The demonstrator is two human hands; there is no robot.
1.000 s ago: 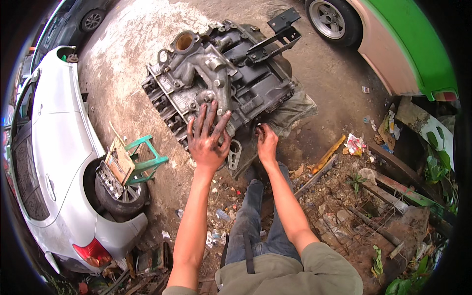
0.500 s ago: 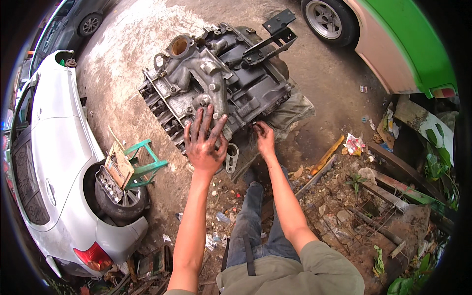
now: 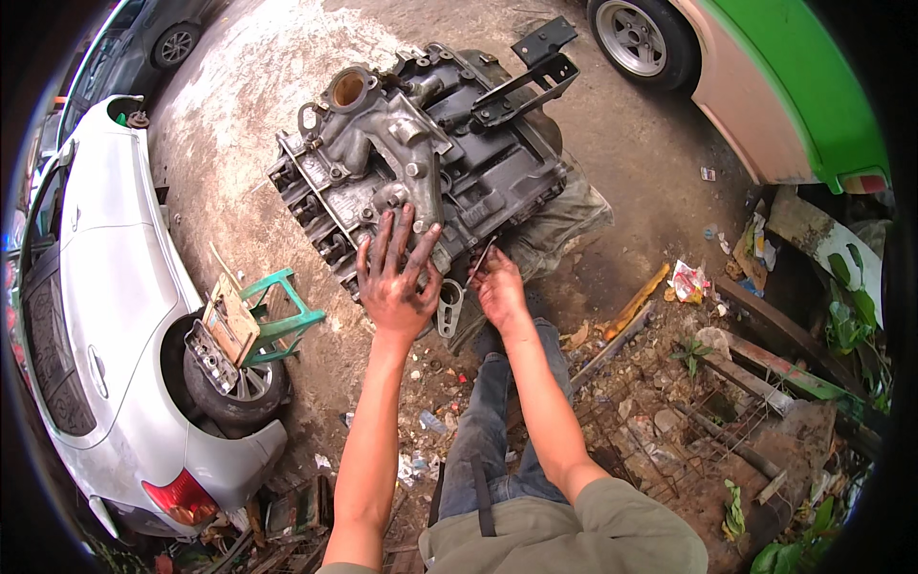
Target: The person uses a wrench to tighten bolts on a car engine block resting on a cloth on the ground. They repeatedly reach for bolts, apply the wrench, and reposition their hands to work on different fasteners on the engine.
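A greasy engine block (image 3: 502,177) lies before me, with a grey metal manifold (image 3: 421,172) on its upper left side. My left hand (image 3: 397,282) rests on the manifold's near end, its blackened fingers stretched out and spread. Close to the block's near edge, my right hand (image 3: 500,290) is closed around a thin, shiny metal tool (image 3: 482,258); its exact kind cannot be made out. Between the two hands, a slotted metal bracket (image 3: 449,311) juts from the engine toward me. The tool's far end is hidden against the dark block.
Under the engine spreads a grey cloth (image 3: 574,215). To the left, a green stool (image 3: 282,330) stands by a silver car (image 3: 124,249), with a metal part (image 3: 212,359) over its wheel. Scrap wood (image 3: 765,373) and rubble lie at right, below a green and pink vehicle (image 3: 765,105).
My right hand has shifted left and slightly nearer along the block's edge, and a thin metal tool now shows in its fingers. My left hand has stayed in place.
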